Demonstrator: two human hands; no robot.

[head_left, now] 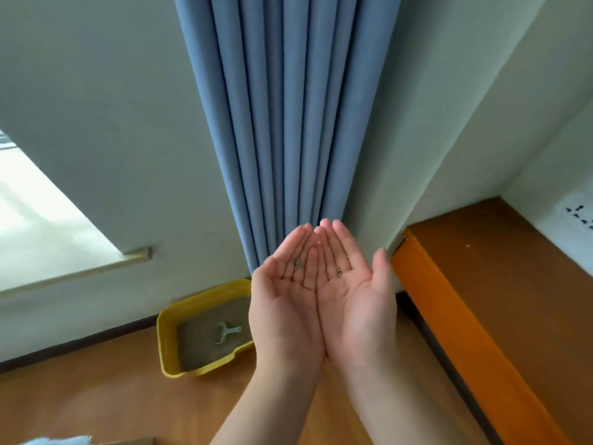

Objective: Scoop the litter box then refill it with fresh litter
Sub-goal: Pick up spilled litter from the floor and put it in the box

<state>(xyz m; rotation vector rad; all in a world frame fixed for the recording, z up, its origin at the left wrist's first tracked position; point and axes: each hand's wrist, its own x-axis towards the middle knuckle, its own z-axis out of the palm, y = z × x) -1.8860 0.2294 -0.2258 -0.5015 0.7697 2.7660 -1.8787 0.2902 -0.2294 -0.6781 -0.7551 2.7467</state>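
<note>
A yellow litter box (167, 335) sits on the wooden floor against the wall, below the curtain. Brownish-grey litter fills it, and a small grey scoop (226, 334) lies on top of the litter. My left hand (285, 303) and my right hand (349, 297) are held up side by side in front of me, palms up, fingers straight and touching at the edges. Both hands are empty and hang well above the box. My left hand hides the box's right end.
A blue curtain (288, 123) hangs down the wall's middle. An orange-edged wooden cabinet (481, 316) runs along the right. A bright window (38, 226) with a sill is at left. Something pale shows at the bottom left edge (61, 440).
</note>
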